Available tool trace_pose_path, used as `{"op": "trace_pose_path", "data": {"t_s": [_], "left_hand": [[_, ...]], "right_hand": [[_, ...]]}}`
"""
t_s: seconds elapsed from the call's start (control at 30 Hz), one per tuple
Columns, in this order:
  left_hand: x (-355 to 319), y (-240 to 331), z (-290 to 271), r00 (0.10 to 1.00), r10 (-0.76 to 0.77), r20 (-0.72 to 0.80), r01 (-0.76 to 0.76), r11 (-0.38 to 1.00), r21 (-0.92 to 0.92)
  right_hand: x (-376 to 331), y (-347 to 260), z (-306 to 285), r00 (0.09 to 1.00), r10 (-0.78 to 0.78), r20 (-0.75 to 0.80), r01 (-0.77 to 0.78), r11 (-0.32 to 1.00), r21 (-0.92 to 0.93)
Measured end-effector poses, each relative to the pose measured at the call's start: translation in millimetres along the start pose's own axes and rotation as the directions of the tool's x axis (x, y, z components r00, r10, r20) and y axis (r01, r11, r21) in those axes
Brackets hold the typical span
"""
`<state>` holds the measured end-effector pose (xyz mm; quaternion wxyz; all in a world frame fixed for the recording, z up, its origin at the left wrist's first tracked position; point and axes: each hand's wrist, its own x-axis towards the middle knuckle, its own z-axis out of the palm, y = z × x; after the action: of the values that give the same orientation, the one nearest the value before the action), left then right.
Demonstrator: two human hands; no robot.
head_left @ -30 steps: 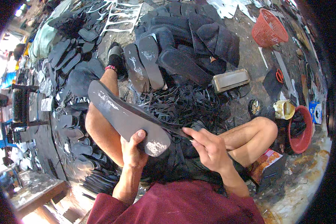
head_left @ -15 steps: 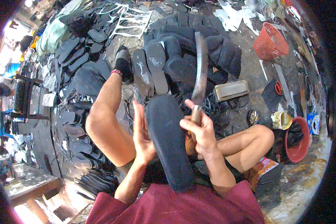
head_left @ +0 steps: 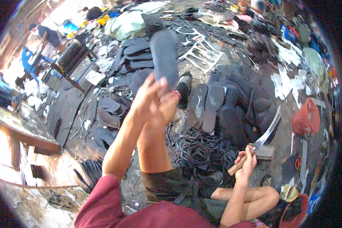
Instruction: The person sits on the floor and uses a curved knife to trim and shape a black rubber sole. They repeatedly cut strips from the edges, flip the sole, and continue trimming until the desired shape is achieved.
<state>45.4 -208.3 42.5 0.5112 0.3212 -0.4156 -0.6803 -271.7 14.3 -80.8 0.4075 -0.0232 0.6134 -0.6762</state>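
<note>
Stretched out ahead and to the left, my left hand (head_left: 155, 93) grips the lower end of a black shoe sole (head_left: 164, 51), which is held upright and slightly smeared by motion. Off to the right, my right hand (head_left: 247, 163) is wrapped round the wooden handle of a long knife (head_left: 268, 131) whose curved blade points up and right. Beyond my knees, two dark soles (head_left: 213, 108) with pale marks lie side by side on the floor. A heap of black padded pieces (head_left: 239, 98) adjoins them. Thin dark trimmings (head_left: 195, 148) are strewn between my legs.
A pale block (head_left: 265, 152) lies beneath the blade. Farther right are a red basket (head_left: 306, 117), red-handled scissors (head_left: 298, 163) and a red basin (head_left: 295, 212). Stacked soles (head_left: 131, 57) and a white cut-out sheet (head_left: 203, 51) lie ahead. A wooden bench (head_left: 22, 127) stands left; people are visible farther off.
My left hand has carried the sole from my lap forward and left. My right hand, still around the knife, has moved right and away from the sole. The view has swung left.
</note>
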Motion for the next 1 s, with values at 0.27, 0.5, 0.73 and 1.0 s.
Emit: {"op": "trace_pose_path", "data": {"t_s": [0.27,0.5,0.73,1.0], "left_hand": [[-70,-47,61,0.981,-0.189,-0.054,0.182,0.977,-0.110],[-124,-132,70,0.962,-0.261,0.075,0.254,0.963,0.093],[-95,-124,78,0.983,-0.125,-0.133,0.107,0.985,-0.135],[-117,-44,76,0.993,-0.095,-0.068,0.102,0.989,0.109]], "right_hand": [[121,52,23,0.948,-0.267,0.176,0.319,0.786,-0.529],[158,75,16,0.828,-0.431,0.359,0.355,-0.093,-0.930],[-9,-26,29,0.596,0.145,0.790,0.082,0.967,-0.240],[-58,-20,-21,0.897,-0.059,0.437,0.301,0.807,-0.509]]}}
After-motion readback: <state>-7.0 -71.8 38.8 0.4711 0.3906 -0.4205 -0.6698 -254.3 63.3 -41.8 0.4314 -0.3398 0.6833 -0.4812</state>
